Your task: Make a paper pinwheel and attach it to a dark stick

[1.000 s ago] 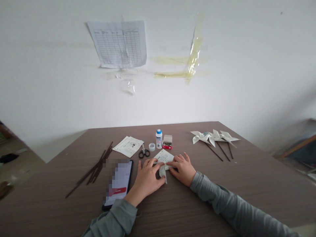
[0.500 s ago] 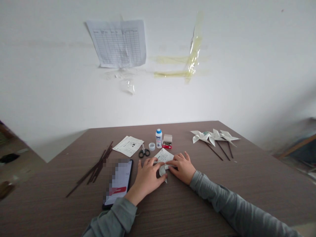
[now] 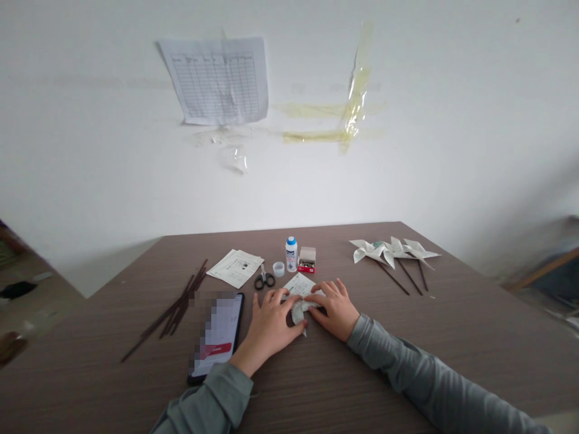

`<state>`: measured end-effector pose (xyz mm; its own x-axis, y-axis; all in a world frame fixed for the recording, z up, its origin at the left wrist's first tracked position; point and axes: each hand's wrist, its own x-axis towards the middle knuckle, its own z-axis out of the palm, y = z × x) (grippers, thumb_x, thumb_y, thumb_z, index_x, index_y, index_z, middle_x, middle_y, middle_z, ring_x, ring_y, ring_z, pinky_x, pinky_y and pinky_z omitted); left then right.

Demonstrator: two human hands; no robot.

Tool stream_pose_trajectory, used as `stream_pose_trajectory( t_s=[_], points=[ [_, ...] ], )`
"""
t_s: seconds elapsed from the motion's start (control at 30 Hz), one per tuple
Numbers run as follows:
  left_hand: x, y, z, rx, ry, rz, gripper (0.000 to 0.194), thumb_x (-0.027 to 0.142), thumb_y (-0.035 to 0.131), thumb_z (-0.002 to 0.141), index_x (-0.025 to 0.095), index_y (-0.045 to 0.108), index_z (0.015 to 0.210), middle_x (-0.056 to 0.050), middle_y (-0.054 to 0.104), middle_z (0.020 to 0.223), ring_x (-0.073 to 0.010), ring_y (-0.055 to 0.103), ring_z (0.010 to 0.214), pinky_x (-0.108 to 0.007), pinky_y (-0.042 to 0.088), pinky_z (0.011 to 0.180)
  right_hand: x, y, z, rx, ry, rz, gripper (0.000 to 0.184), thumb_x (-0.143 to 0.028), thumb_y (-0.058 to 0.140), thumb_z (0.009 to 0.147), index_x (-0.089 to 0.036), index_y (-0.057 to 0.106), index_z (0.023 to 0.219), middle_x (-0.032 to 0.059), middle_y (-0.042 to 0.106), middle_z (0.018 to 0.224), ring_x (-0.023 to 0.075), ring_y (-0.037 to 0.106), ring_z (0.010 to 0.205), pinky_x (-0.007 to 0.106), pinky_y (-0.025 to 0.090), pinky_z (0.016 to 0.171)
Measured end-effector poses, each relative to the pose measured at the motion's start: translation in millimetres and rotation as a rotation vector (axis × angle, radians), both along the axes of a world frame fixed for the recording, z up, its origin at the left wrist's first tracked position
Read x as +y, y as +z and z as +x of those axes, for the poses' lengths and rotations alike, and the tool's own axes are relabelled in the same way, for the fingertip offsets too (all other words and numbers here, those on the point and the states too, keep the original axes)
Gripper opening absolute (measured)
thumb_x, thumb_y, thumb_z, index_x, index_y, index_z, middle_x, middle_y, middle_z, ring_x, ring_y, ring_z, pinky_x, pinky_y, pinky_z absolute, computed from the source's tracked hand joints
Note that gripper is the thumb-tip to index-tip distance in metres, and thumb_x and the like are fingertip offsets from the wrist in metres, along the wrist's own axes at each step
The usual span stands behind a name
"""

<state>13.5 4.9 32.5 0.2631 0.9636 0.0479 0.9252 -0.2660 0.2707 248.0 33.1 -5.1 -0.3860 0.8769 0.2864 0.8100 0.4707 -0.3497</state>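
Observation:
Between my hands lies a sheet of printed paper (image 3: 300, 282), its flat far corner pointing away from me and its near parts curled in toward the middle like a pinwheel. My left hand (image 3: 274, 319) grips it from the left, thumb and forefinger at the curled part. From the right, my right hand (image 3: 338, 308) pinches the paper near its middle, fingertips close to those of my left hand. The fingers hide much of the centre. Just beyond are black-handled scissors (image 3: 265, 279), a small translucent cup (image 3: 278, 269), a blue-capped white bottle (image 3: 292, 256) and an open red box (image 3: 306, 263) of small pieces.
Several paper pinwheels (image 3: 391, 249) on dark sticks lie at the back right of the brown table (image 3: 362, 386). To the left are printed sheets (image 3: 235, 269), a bundle of dark sticks (image 3: 174, 307) and a phone (image 3: 221, 328). A wall (image 3: 289, 193) stands behind the table.
Both hands stay in nearly the same place on the paper. My right fingers have shifted very slightly, and the curled paper beside them shows a little more.

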Motion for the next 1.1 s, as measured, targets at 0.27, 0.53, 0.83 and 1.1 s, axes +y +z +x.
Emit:
stream_pose_trajectory(
  t_s=[0.27, 0.53, 0.83, 1.1],
  points=[
    [-2.1, 4.5, 1.6, -0.015, -0.004, -0.006, 0.055, 0.043, 0.095, 0.109, 0.040, 0.092, 0.164, -0.015, 0.079, 0.177, -0.0539, 0.065, 0.175, -0.098, 0.036, 0.153, -1.7, 6.2, -0.7, -0.004, -0.015, -0.038, 0.033, -0.035, 0.083, 0.117, -0.048, 0.101, 0.141, 0.0052, 0.092, 0.150, 0.0422, 0.081, 0.147, 0.085, 0.043, 0.153],
    [-1.8, 4.0, 2.1, 0.015, 0.004, -0.028, 0.067, 0.043, 0.094, 0.110, 0.041, 0.083, 0.176, -0.015, 0.078, 0.180, -0.0532, 0.064, 0.176, -0.095, 0.037, 0.154, -0.9, 2.1, -2.8, 0.005, -0.028, -0.062, 0.034, -0.032, 0.079, 0.119, -0.041, 0.100, 0.144, 0.0087, 0.091, 0.154, 0.0406, 0.080, 0.150, 0.085, 0.038, 0.155],
    [1.1, 7.6, -0.3, 0.011, -0.018, -0.020, 0.059, 0.046, 0.095, 0.109, 0.041, 0.090, 0.168, -0.016, 0.079, 0.178, -0.0534, 0.064, 0.176, -0.098, 0.034, 0.154, 0.5, -2.7, -5.0, 0.008, -0.041, -0.040, 0.031, -0.032, 0.081, 0.119, -0.042, 0.100, 0.142, 0.0087, 0.091, 0.152, 0.0399, 0.080, 0.147, 0.086, 0.040, 0.153],
    [0.3, 5.9, 0.9, 0.022, -0.005, -0.018, 0.061, 0.044, 0.094, 0.109, 0.039, 0.089, 0.170, -0.016, 0.078, 0.181, -0.0529, 0.063, 0.177, -0.096, 0.032, 0.155, -3.0, 7.3, -4.1, -0.005, -0.045, -0.088, 0.034, -0.033, 0.079, 0.121, -0.042, 0.100, 0.146, 0.0083, 0.090, 0.157, 0.0387, 0.079, 0.154, 0.084, 0.038, 0.157]
  ],
)
